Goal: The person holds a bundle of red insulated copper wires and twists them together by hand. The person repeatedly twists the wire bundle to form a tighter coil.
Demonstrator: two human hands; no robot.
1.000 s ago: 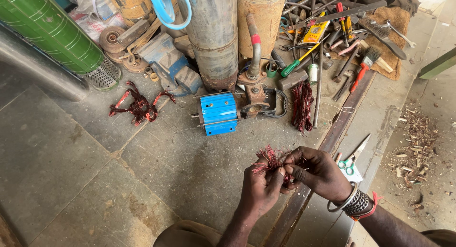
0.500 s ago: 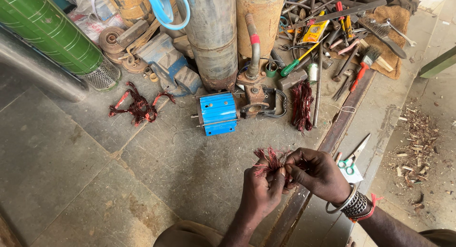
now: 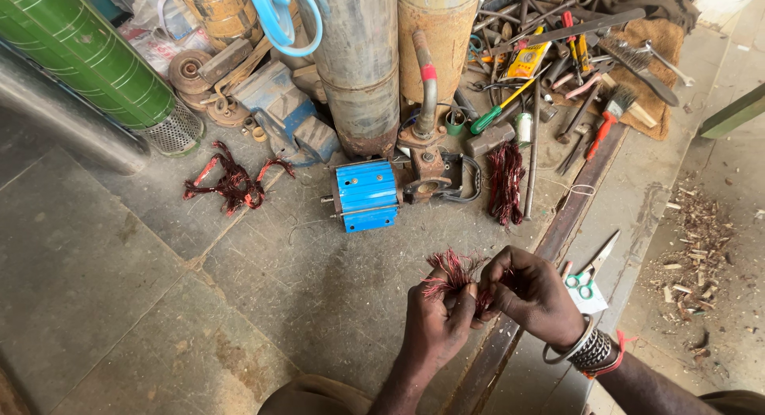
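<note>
A small bundle of reddish copper wire strands (image 3: 450, 271) is pinched between both my hands low in the head view. My left hand (image 3: 434, 323) grips its lower part with closed fingers. My right hand (image 3: 526, 295), with bangles at the wrist, holds the strands from the right side. On the stone floor beyond them lies a blue motor housing (image 3: 365, 195). A second hank of red wire (image 3: 505, 182) lies right of it, and a tangled wire coil (image 3: 233, 182) lies to its left.
Rusty pump cylinders (image 3: 362, 64) stand at the back, a green cylinder (image 3: 80, 56) at far left. Hand tools, a brush (image 3: 610, 116) and screwdrivers lie on a brown cloth at top right. Green-handled scissors (image 3: 590, 271) rest beside a metal rail. Wood chips litter the right floor.
Both hands stay at the same spot with the wire bundle; the fingers shift slightly on the strands. Nothing else has moved.
</note>
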